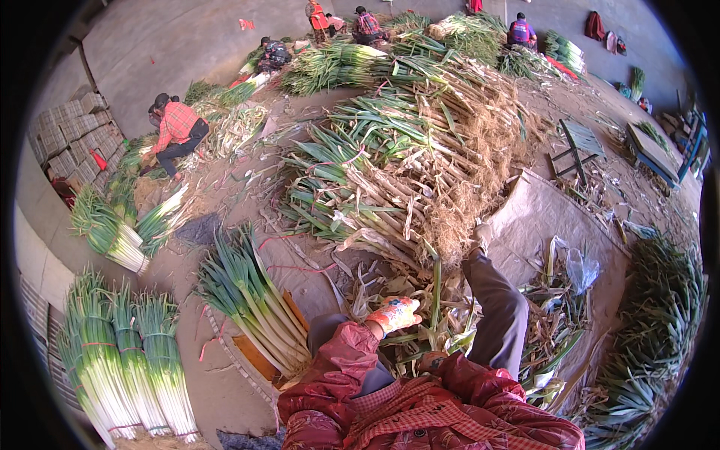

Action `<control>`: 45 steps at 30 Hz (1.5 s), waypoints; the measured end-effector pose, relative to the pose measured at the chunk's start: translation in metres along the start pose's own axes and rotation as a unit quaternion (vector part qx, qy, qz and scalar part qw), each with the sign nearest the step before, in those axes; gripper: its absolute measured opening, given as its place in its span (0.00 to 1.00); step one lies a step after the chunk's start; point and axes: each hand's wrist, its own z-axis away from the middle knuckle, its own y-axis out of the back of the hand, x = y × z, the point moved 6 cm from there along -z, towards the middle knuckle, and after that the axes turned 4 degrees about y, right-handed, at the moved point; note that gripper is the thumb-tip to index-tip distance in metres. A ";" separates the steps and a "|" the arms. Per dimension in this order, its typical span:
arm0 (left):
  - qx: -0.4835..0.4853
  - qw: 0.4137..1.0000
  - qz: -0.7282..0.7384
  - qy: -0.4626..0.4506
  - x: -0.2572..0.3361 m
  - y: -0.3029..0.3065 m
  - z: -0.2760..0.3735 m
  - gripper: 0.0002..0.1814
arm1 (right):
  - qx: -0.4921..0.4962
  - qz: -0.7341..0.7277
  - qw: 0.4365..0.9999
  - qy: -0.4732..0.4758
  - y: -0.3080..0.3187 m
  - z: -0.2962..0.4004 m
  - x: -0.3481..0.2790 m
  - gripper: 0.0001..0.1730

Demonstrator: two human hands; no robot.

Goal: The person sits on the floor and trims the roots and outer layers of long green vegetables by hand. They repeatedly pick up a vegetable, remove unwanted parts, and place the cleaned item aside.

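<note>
My left hand [395, 315], in a white glove with a flower print, hovers over leek trimmings between my legs. Its fingers point right, slightly parted, with nothing visible between them. Just beyond the fingertips a green leek stalk [437, 289] stands nearly upright. My right hand [432, 361] is low by my lap, mostly covered by its red sleeve; whether it grips the stalk's lower end is hidden. Peeled leeks [264, 309] lie fanned at my left knee on an orange-brown board [256, 357]. Ahead is a large heap of untrimmed leeks [394, 185] with dry roots.
Tied leek bundles [132, 360] stand at left. Leafy greens [647, 332] are piled at right, near a pale ground sheet [557, 219] and a plastic bag [582, 270]. A folding stool [582, 140] lies farther off. Several people work farther back, one in a plaid shirt [177, 124].
</note>
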 end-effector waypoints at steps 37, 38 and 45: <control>0.095 0.992 0.028 -0.083 -0.005 -0.009 -0.006 0.11 | -0.019 0.022 0.999 0.013 0.019 0.011 -0.009 0.16; 0.079 0.994 0.021 -0.075 -0.006 -0.017 -0.003 0.11 | -0.023 -0.029 0.998 -0.052 0.024 0.022 -0.021 0.16; 0.090 0.990 0.012 -0.107 0.003 -0.012 -0.024 0.14 | 0.022 -0.080 0.990 -0.117 0.013 -0.007 0.033 0.26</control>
